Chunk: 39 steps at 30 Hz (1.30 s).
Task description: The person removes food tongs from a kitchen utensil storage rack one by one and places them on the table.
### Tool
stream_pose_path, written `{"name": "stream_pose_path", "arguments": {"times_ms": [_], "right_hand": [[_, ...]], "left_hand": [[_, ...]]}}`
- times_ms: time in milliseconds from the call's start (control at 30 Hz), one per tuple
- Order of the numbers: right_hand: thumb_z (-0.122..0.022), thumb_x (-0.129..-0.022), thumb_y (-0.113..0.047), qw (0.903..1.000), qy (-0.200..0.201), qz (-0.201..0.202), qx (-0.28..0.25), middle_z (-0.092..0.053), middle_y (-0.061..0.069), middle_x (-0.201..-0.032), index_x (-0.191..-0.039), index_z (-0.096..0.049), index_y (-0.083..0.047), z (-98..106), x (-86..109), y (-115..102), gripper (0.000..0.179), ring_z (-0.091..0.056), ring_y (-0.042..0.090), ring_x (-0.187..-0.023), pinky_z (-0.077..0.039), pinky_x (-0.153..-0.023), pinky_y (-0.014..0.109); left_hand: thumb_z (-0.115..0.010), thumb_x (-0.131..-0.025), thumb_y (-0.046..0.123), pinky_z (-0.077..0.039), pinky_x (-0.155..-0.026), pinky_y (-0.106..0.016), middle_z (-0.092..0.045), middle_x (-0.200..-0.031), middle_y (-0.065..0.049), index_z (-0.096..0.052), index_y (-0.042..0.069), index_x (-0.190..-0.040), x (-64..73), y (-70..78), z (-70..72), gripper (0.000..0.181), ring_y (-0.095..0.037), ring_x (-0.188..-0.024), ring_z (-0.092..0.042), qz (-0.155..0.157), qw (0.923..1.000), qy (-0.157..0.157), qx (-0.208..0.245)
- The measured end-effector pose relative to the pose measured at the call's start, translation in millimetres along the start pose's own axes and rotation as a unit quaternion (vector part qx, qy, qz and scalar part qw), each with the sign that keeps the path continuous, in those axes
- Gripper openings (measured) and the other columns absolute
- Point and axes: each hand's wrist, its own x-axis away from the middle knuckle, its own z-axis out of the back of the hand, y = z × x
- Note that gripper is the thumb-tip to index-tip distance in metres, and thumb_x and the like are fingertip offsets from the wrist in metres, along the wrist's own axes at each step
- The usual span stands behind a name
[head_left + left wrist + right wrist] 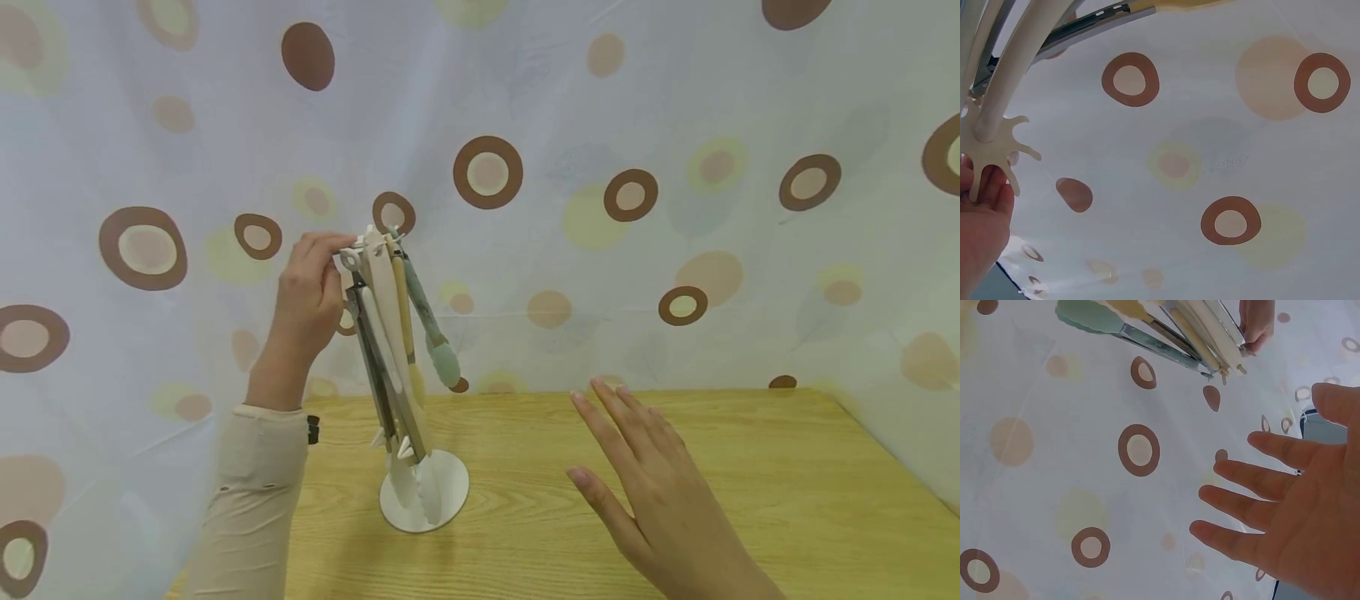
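A cream utensil stand with a round white base (447,504) is on the wooden table, left of centre. Its hooked top (992,150) shows in the left wrist view. Several tongs hang from it, among them green-tipped tongs (443,362) and yellow-handled tongs (406,308). My left hand (306,283) grips the stand's top at one side, fingers bent beneath the hooks; a metal loop (349,259) hangs beside its thumb. My right hand (660,492) hovers over the table to the right, fingers straight and spread, holding nothing. In the right wrist view its palm (1322,519) faces the camera.
The wooden table (540,533) extends right of the stand. A pale curtain (547,100) patterned with brown and yellow circles hangs behind it and along the sides. The left sleeve (255,492) is beige, with a small black clip (313,430) beside its cuff.
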Motion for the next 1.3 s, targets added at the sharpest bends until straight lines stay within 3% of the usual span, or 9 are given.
{"name": "stream_pose_path", "arguments": {"times_ms": [267,400,633,733,1067,1300], "right_hand": [[-0.041,-0.101,-0.042,0.9999,0.002,0.008,-0.014,-0.036,0.011,-0.151,-0.151,-0.032,-0.012,-6,-2.6,3,0.058,-0.032,0.031,-0.139,-0.013,-0.116,0.035],[-0.041,-0.101,-0.041,0.9991,0.025,0.025,-0.025,-0.041,0.012,-0.147,-0.147,-0.038,-0.009,-10,-6.4,5,0.056,-0.038,0.034,-0.134,-0.017,-0.115,0.034],[-0.042,-0.101,-0.040,0.9979,0.029,0.038,-0.044,-0.044,0.012,-0.145,-0.145,-0.041,-0.008,-19,-17.0,8,0.054,-0.042,0.033,-0.131,-0.034,-0.101,0.052],[-0.042,-0.102,-0.038,0.9968,0.031,0.049,-0.056,-0.044,0.012,-0.145,-0.145,-0.041,-0.008,-24,-23.2,10,0.053,-0.043,0.032,-0.130,-0.037,-0.098,0.054],[-0.054,-0.097,-0.022,0.9914,-0.019,0.062,-0.114,-0.041,0.012,-0.147,-0.148,-0.036,-0.011,-48,-47.5,18,0.055,-0.039,0.030,-0.134,-0.035,-0.103,0.052],[-0.049,-0.100,-0.026,0.9897,-0.023,0.059,-0.128,-0.041,0.012,-0.147,-0.148,-0.037,-0.011,-69,-63.6,23,0.051,-0.042,0.030,-0.132,-0.037,-0.102,0.053]], "left_hand": [[-0.038,-0.090,-0.008,-0.040,-0.090,-0.049,-0.058,-0.110,-0.024,-0.062,-0.008,-0.112,-2.7,0.6,-5.7,0.033,-0.038,-0.106,-0.051,-0.003,1.0000,0.003,0.006],[-0.037,-0.091,-0.007,-0.040,-0.090,-0.049,-0.057,-0.111,-0.023,-0.062,-0.007,-0.113,-3.3,1.0,-6.0,0.033,-0.037,-0.106,-0.050,0.005,1.0000,-0.003,0.004],[-0.036,-0.092,-0.005,-0.041,-0.091,-0.049,-0.057,-0.111,-0.022,-0.062,-0.006,-0.114,-3.7,0.3,-5.4,0.033,-0.035,-0.107,-0.050,0.018,0.9998,-0.010,-0.002],[-0.036,-0.093,-0.004,-0.041,-0.091,-0.049,-0.057,-0.111,-0.021,-0.061,-0.006,-0.114,-3.5,-0.2,-5.2,0.033,-0.035,-0.107,-0.051,0.021,0.9997,-0.010,-0.005],[-0.036,-0.093,-0.004,-0.041,-0.091,-0.049,-0.057,-0.111,-0.021,-0.061,-0.006,-0.114,-1.0,-1.3,-2.3,0.033,-0.035,-0.107,-0.051,0.026,0.9996,-0.010,-0.006],[-0.036,-0.094,-0.003,-0.041,-0.093,-0.049,-0.057,-0.111,-0.022,-0.061,-0.006,-0.114,0.1,-1.0,-0.8,0.032,-0.035,-0.107,-0.051,0.022,0.9997,-0.008,-0.009]]}}
